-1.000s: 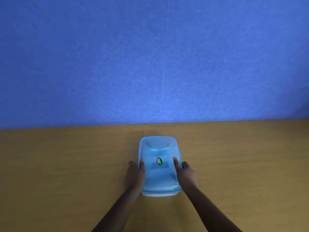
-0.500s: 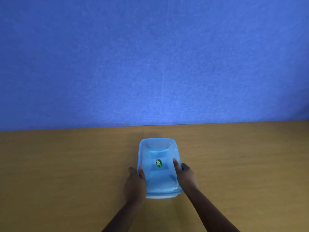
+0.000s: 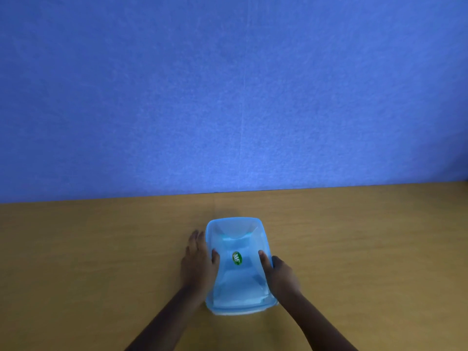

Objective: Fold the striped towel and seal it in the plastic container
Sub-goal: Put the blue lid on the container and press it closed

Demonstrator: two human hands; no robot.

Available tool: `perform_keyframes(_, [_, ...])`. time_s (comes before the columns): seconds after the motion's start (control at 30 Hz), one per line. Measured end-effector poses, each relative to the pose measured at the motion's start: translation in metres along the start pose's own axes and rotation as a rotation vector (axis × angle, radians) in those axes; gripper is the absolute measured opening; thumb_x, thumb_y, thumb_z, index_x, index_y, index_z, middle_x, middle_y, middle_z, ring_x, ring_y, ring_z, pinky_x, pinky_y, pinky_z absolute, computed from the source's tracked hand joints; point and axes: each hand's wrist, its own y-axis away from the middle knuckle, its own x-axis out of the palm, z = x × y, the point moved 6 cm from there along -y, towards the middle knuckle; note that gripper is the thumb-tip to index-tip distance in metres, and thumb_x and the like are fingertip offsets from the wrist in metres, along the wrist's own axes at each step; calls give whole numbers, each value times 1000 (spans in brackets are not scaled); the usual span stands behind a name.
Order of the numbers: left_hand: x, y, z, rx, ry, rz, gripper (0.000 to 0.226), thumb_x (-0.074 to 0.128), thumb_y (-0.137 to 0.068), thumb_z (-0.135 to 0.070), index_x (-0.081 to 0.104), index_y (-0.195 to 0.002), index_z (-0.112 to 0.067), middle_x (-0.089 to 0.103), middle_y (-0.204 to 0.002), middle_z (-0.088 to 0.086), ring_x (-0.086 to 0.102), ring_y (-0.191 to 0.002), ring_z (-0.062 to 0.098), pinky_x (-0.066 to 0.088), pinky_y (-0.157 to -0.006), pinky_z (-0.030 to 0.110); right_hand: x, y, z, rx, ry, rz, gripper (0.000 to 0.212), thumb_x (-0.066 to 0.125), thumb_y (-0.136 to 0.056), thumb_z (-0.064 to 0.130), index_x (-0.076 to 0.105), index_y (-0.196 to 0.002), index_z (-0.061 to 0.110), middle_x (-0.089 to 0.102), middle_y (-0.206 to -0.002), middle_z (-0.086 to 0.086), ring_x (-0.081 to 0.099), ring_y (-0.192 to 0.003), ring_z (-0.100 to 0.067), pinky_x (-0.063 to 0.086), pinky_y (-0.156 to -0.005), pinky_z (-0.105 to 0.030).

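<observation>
Blue felt-like wall (image 3: 228,92) fills the upper half of our view, and below it runs one tan wooden tabletop (image 3: 88,262). Starting at our fingers: our left thumb (image 3: 215,255) lies over the lid's left rim, while the other left fingers (image 3: 196,239) stretch fairly straight along the outside of the left wall, pointing toward 12 o'clock. Our left hand (image 3: 198,267) thus presses flat against the container's side at 9 o'clock rather than clenching it. Our right thumb (image 3: 263,258) rests on the lid's top near the right rim, and the remaining right fingers curl down over the right edge, so our right hand (image 3: 281,277) clasps the container at 3 o'clock. Two forearms (image 3: 167,323) run back from the hands toward 6 o'clock and leave the view at the bottom edge.

Between the two hands sits one translucent blue plastic container (image 3: 239,287), rectangular, resting on the tabletop at the lower middle of the view, its long axis running from 6 to 12 o'clock. One blue lid (image 3: 235,224) covers it, with a raised rim around a sunken middle panel. One small green oval sticker (image 3: 237,258) sits at the centre of that panel. Pale shapes show faintly through the plastic, but we cannot tell whether they are the striped towel.
</observation>
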Motion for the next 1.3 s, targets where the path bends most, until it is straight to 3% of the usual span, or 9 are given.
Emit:
perform_keyframes(0.13, [14,-17,-17,166,-149,84,60,36,-93,-35,19,-143,-7,17,-154,12,19,-141,25,26,-111,39,2,11,1,-5,92,17,59,22,-87,68,53,-89,19,63,-85,-2,61,-84,-23,46,-71,-33])
perform_keyframes(0.27, [25,-21,-17,178,-186,83,63,29,-80,-38,53,-123,2,52,-132,22,52,-119,39,49,-89,48,1,11,7,-11,168,40,53,22,-92,62,45,-105,16,64,-99,-10,62,-95,-28,42,-71,-33])
perform_keyframes(0.37, [20,-19,-18,191,-177,73,66,26,-80,-38,50,-125,3,51,-133,22,49,-122,38,46,-94,46,0,4,12,17,152,93,57,24,-93,60,41,-112,9,63,-114,-16,59,-106,-31,38,-73,-33])
perform_keyframes(0.47, [22,-21,-17,185,-214,96,59,33,-78,-36,59,-116,3,60,-122,21,59,-110,37,53,-82,44,-1,-11,22,42,102,89,60,26,-92,61,42,-113,8,62,-115,-17,58,-107,-33,41,-78,-37])
perform_keyframes(0.57, [20,-21,-17,194,-214,98,58,34,-79,-35,59,-115,2,62,-120,21,60,-109,36,54,-80,44,-1,-26,33,31,51,11,57,28,-92,60,46,-110,9,64,-108,-17,60,-103,-34,40,-74,-35])
perform_keyframes(0.8, [20,-23,-14,181,-180,94,58,35,-79,-36,57,-117,2,60,-123,20,58,-113,35,52,-84,43,3,-38,33,-19,-61,8,45,31,-91,60,42,-71,21,53,-70,1,51,-65,-15,36,-55,-29])
perform_keyframes(1.17, [27,-27,-9,182,-142,73,58,35,-79,-36,57,-117,2,61,-121,20,58,-112,37,55,-80,45,0,-77,57,8,-130,42,41,43,-91,53,39,-87,12,49,-70,-1,49,-74,-23,35,-65,-29])
perform_keyframes(1.23, [28,-28,-8,187,-85,52,62,32,-80,-38,53,-123,2,56,-128,20,53,-119,36,49,-91,45,2,-87,61,9,-165,28,39,46,-90,52,39,-81,14,45,-65,1,47,-70,-22,34,-62,-30])
perform_keyframes(1.3, [24,-26,-6,173,29,-1,74,24,-78,-46,39,-134,1,42,-141,18,36,-133,33,27,-108,37,4,-91,60,5,-168,23,39,46,-90,51,38,-79,14,44,-64,0,47,-69,-23,34,-63,-30])
